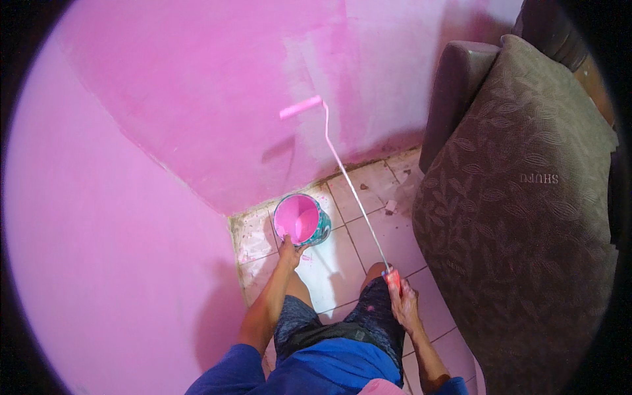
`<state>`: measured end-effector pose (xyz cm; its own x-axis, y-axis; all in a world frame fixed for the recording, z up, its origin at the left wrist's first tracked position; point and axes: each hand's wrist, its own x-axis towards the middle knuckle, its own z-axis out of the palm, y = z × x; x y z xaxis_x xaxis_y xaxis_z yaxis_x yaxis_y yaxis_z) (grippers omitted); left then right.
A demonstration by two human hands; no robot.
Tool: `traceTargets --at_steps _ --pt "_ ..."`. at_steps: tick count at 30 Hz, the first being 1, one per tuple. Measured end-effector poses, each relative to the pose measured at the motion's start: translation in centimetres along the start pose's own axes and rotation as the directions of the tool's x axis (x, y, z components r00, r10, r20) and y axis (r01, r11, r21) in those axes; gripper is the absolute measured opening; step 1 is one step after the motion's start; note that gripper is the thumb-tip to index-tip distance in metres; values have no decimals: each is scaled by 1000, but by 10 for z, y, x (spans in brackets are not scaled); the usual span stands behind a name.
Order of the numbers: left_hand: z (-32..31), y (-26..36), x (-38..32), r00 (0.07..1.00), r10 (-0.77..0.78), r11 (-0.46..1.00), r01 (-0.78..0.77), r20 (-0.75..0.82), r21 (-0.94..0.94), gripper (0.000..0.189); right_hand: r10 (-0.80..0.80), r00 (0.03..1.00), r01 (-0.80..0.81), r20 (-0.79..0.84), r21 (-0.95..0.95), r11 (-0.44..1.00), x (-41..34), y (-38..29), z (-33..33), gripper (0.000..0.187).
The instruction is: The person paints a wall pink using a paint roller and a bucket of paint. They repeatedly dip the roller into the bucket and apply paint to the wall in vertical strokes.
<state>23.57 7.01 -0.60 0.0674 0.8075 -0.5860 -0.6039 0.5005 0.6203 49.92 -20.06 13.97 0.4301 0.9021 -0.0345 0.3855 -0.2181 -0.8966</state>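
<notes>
My left hand [292,253] grips the near rim of a teal paint bucket [324,228], thumb over the edge. Pink paint coats the bucket's inside, and it tilts towards me. In my right hand [406,303] is the red handle of a long-framed paint roller [356,193]. The roller's pink sleeve [300,107] is up in front of the wall [237,108]; whether it touches the wall I cannot tell. Uneven pink covers that wall, with a paler patch [308,64] just above the sleeve.
A second pink wall [118,256] stands close on my left and meets the first in a corner. To my right, a brown leaf-patterned mattress or cushion [513,207] leans upright. Paint spots and debris [390,206] lie on the tiled floor [368,237] along the wall's foot.
</notes>
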Motion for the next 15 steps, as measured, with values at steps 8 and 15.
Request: traceTargets --at_steps 8,15 --pt "-67 -11 22 998 28 999 -30 -55 -41 56 -105 984 119 -143 92 989 97 -30 21 26" --pt "-59 -13 11 982 104 994 -97 -157 50 52 -134 973 146 -187 55 988 140 -29 41 26"
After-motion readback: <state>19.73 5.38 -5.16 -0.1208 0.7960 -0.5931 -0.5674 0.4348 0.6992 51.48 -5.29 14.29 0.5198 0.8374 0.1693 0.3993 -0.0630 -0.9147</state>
